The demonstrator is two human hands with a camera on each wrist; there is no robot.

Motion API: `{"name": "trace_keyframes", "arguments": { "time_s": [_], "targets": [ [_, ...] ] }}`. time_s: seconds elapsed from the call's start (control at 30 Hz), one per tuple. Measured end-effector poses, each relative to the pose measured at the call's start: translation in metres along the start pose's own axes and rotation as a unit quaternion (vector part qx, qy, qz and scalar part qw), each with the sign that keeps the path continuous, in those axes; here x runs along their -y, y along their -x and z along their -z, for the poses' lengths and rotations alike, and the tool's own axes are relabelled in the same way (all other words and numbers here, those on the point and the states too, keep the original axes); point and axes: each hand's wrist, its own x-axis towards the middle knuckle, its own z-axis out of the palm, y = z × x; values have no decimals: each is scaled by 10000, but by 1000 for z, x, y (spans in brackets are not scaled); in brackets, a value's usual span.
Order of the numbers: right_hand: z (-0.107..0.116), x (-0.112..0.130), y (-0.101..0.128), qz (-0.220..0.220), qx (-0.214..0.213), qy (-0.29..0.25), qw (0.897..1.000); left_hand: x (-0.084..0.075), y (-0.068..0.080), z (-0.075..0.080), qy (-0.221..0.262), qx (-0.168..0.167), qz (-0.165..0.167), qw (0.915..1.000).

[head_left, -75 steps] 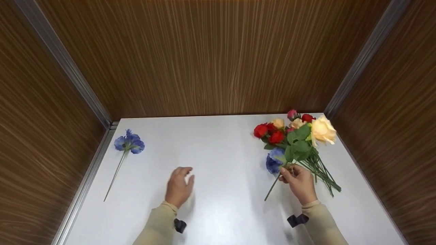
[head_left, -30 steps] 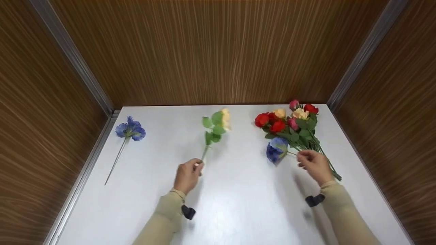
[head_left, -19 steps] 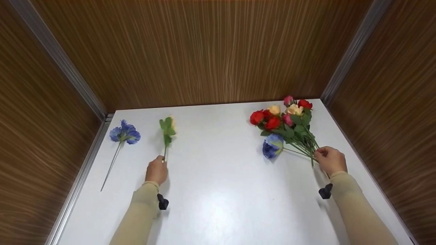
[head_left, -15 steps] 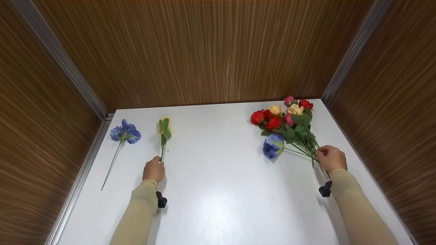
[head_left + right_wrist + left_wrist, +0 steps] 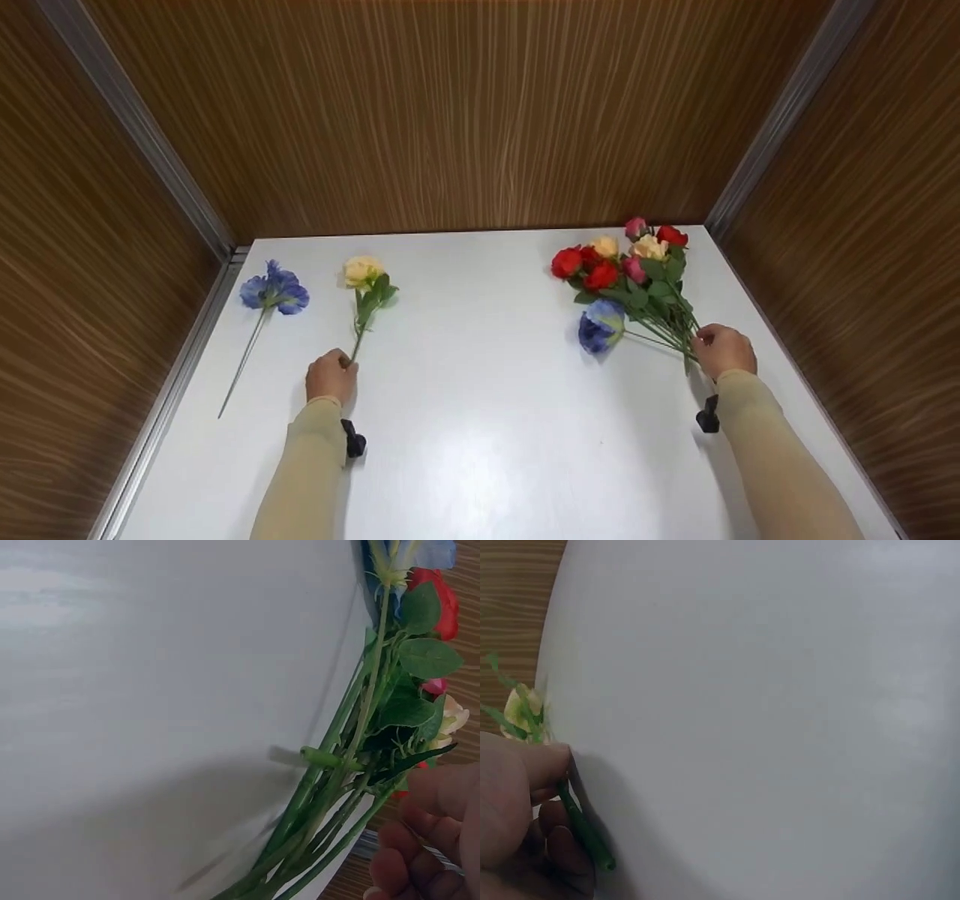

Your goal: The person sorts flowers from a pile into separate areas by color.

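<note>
At the left of the white table, my left hand (image 5: 331, 377) pinches the lower stem of a pale yellow rose (image 5: 363, 272). The left wrist view shows the cut end of its green stem (image 5: 592, 836) sticking out below the fingers. To the left lies a blue flower (image 5: 276, 289) with a long bare stem. My right hand (image 5: 725, 351), fingers curled, is at the crossed green stems (image 5: 300, 840) of a flower bunch on the right. Whether it grips a stem is unclear. Another blue flower (image 5: 601, 327) lies at the front of that bunch.
The bunch includes red roses (image 5: 567, 262), peach roses (image 5: 649, 246) and pink ones (image 5: 635, 268), with green leaves. Wood-grain panels (image 5: 480, 112) enclose the table at the back and both sides. Metal rails (image 5: 169, 157) run along the corners.
The yellow rose passed from my right hand to my left. The left hand carried it leftward beside the blue flower, and its bloom turned. My right hand moved right to the bunch's stems.
</note>
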Motion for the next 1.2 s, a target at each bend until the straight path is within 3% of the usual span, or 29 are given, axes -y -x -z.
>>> {"name": "trace_keyframes", "arguments": {
  "time_s": [0.27, 0.63, 1.2],
  "targets": [
    [-9, 6, -5, 30, 205, 214, 9996, 4, -1, 6, 21, 315, 236, 9992],
    [-18, 1, -6, 48, 580, 390, 9975, 5, -4, 4, -214, 355, 179, 9990],
    [-20, -3, -14, -190, 526, 663, 9962, 7, -8, 0, -268, 474, 323, 9980]
  ]
}}
